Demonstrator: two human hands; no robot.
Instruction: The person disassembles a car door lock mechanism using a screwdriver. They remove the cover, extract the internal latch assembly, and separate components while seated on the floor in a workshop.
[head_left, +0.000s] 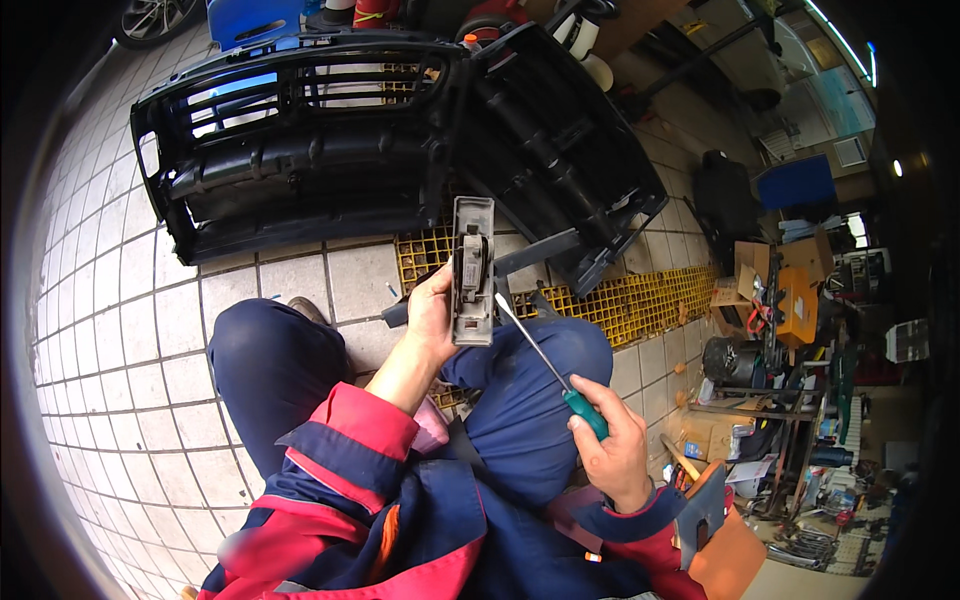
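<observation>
Holding the grey part (473, 270) upright at frame centre, your left hand (432, 312) is clamped on it; your right hand (612, 448) grips the screwdriver (548, 367), tip at its edge. Prying looks unfinished.

The left hand (432, 312) holds a long grey plastic housing (473, 270) upright above the knees. The right hand (612, 445) grips a green-handled screwdriver (548, 367), its tip touching the housing's lower edge. A black car bumper (330, 130) lies ahead on the tiled floor (120, 330), partly over a yellow grating (640, 300).
</observation>
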